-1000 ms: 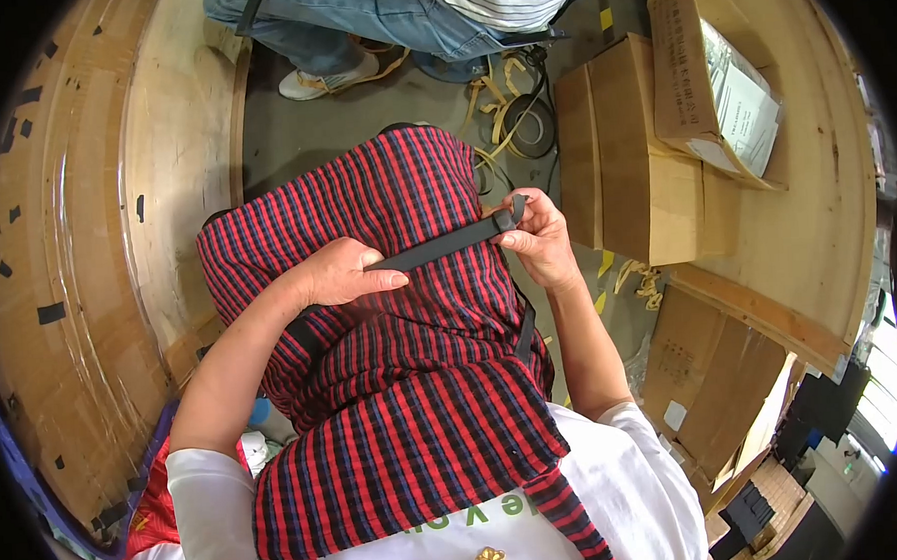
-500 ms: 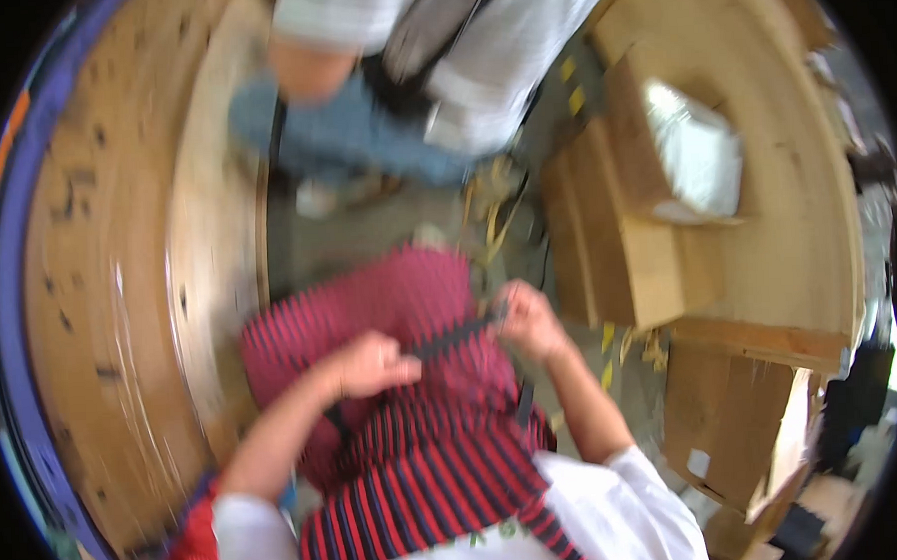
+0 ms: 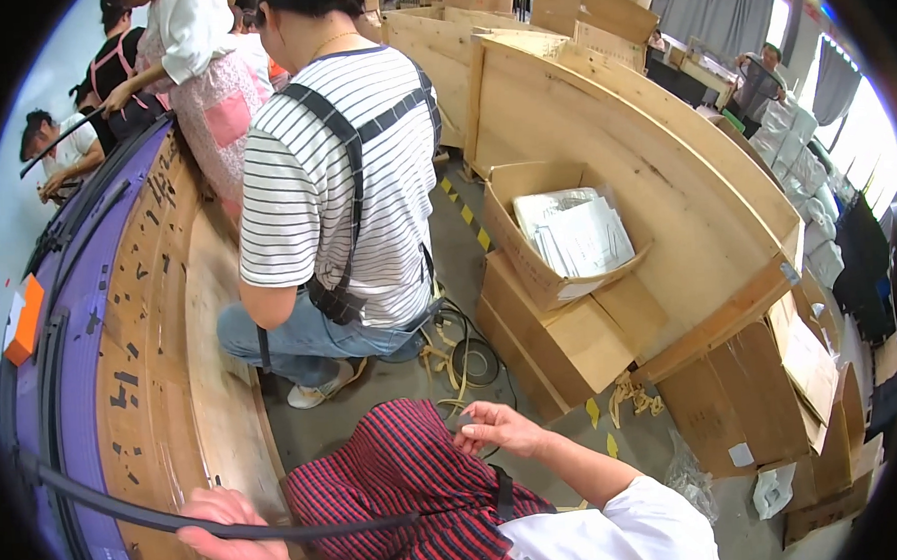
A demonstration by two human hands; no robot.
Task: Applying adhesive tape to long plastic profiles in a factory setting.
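Note:
My left hand (image 3: 234, 535) is closed around a long black rubber strip (image 3: 108, 507), low at the left. The strip runs from the curved wooden bench across to my red checked apron (image 3: 407, 482). Above the apron, my right hand (image 3: 500, 428) has its fingertips pinched on a small dark end. That end looks like the strip's other end, but the stretch between is hidden in the apron folds.
A person in a striped shirt (image 3: 329, 175) crouches just ahead beside the curved wooden bench (image 3: 162, 373), which has a purple band. Cardboard boxes (image 3: 571, 325), one holding white packets, stand to the right against wooden crates (image 3: 664, 180). Cables (image 3: 467, 359) lie on the floor. Other people work at far left.
The view has lifted from my lap to the room ahead. My hands have drawn apart: the left hand went down and left with the strip, and the right stayed over the apron.

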